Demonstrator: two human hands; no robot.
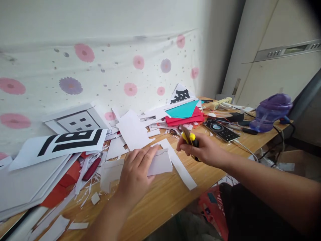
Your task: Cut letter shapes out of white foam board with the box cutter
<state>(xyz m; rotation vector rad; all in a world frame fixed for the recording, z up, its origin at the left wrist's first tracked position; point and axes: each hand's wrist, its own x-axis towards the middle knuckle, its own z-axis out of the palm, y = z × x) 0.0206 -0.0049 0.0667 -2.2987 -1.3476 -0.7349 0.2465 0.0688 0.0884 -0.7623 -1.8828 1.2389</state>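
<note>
My left hand [136, 170] rests on a piece of white paper [162, 163] with a drawn line near its upper edge, fingers pressed together on it. My right hand [198, 147] grips a yellow and black tool [190, 139], its dark tip pointing up and left above the table. Between the hands a long white strip [180, 165] lies slanting on the wood. Behind my left hand is a larger white sheet [134, 130].
Sheets with black characters [75, 142] and a dark red tool [92, 169] lie left. Red paper [185, 118] and teal paper [183, 109] are stacked behind. At right are a phone [220, 130] with a cable and a purple bottle [271, 112]. Paper scraps cover much of the table [160, 207].
</note>
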